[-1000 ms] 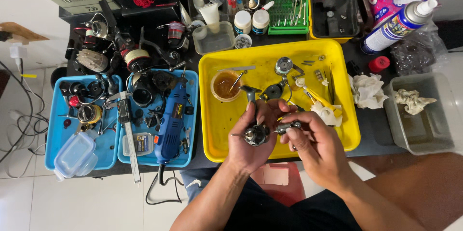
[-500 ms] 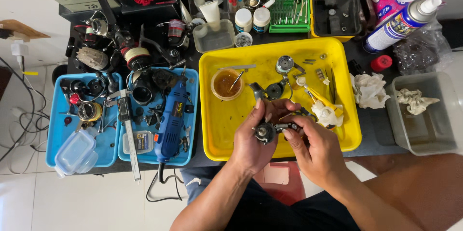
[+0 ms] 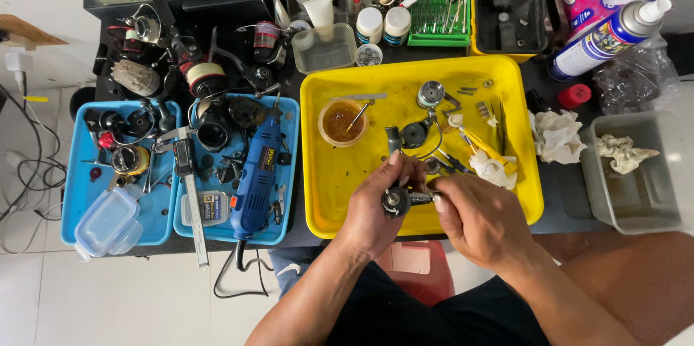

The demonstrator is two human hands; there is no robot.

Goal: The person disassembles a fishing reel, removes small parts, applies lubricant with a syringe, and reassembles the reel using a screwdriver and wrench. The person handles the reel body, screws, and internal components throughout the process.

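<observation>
Nearest, at lower centre of the frame: left hand (image 3: pixel 376 208) curled around a small dark fishing-reel body (image 3: pixel 396 201), thumb up along its side, fingers wrapped beneath. Right hand (image 3: pixel 481 219) just beside it, fingertips pressed together on a thin part or tool at the body's right side; too small to tell which. Both held over the near edge of the yellow tray (image 3: pixel 318 194). Looks like mid-service work on the reel, a small piece being fitted into or drawn from the housing; a steady left-hand grip and a fine, straight pinch from the right seem called for next, judging by how small the piece is.

Further up on the yellow tray: a round cup of amber grease (image 3: pixel 342 122) with a stick in it, a dark rotor part (image 3: pixel 413 133), a metal spool-like piece (image 3: pixel 431 93), tweezers and a crumpled tissue (image 3: pixel 495 169) at right.

Left of centre: two blue trays (image 3: pixel 72 223) with reel parts, a blue rotary tool (image 3: pixel 259 172), a caliper (image 3: pixel 189 187), a clear plastic box (image 3: pixel 107 221).

Right edge: a grey bin (image 3: pixel 672 172) holding a rag, a red cap (image 3: pixel 575 95), a spray can (image 3: pixel 611 36).

Top of the frame: a green rack of bits (image 3: pixel 437 10), small white jars (image 3: pixel 383 24), more reels (image 3: pixel 195 71) and boxes at upper left.
</observation>
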